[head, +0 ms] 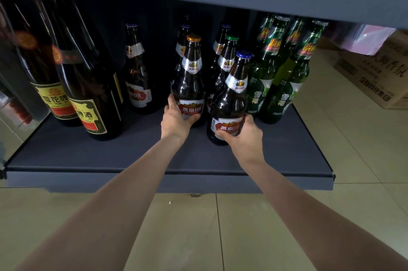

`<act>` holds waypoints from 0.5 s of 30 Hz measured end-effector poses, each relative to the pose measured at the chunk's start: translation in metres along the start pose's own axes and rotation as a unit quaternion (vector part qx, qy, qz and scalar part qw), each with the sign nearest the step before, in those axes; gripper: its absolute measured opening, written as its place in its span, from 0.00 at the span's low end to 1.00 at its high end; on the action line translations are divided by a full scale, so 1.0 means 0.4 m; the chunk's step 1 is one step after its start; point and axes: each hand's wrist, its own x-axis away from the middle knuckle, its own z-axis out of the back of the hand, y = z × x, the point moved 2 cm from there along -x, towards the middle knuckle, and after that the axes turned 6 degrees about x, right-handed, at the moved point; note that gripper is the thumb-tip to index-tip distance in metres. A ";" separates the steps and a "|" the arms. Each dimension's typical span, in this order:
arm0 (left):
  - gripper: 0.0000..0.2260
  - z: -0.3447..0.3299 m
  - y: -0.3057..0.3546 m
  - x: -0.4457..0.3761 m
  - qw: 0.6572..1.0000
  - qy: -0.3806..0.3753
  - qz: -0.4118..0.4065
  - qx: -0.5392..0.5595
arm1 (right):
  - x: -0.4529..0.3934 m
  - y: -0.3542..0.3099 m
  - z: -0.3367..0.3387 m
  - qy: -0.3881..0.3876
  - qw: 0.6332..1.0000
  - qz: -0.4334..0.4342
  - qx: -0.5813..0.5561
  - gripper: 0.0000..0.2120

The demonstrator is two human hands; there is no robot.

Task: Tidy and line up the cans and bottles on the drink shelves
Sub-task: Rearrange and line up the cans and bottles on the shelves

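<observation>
Fingers of the left hand grip a brown glass bottle with an orange cap; the right hand grips a blue-capped brown bottle, both mid-shelf on the dark grey shelf.

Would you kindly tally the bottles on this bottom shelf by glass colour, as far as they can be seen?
Brown U8 bottles: 6, two of them held: one by the left hand, one by the right hand.
Green bottles: 4.
Large dark bottles: 2.
Total: 12 visible; any behind are hidden.
</observation>
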 end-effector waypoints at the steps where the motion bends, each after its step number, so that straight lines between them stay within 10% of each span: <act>1: 0.39 0.000 -0.001 0.000 1.000 0.000 0.001 0.000 | -0.002 -0.003 -0.003 0.004 1.000 -0.005 0.002 0.28; 15: 0.40 0.008 -0.010 -0.004 1.000 -0.016 -0.018 0.000 | -0.059 -0.035 -0.047 0.018 0.999 -0.034 0.008 0.28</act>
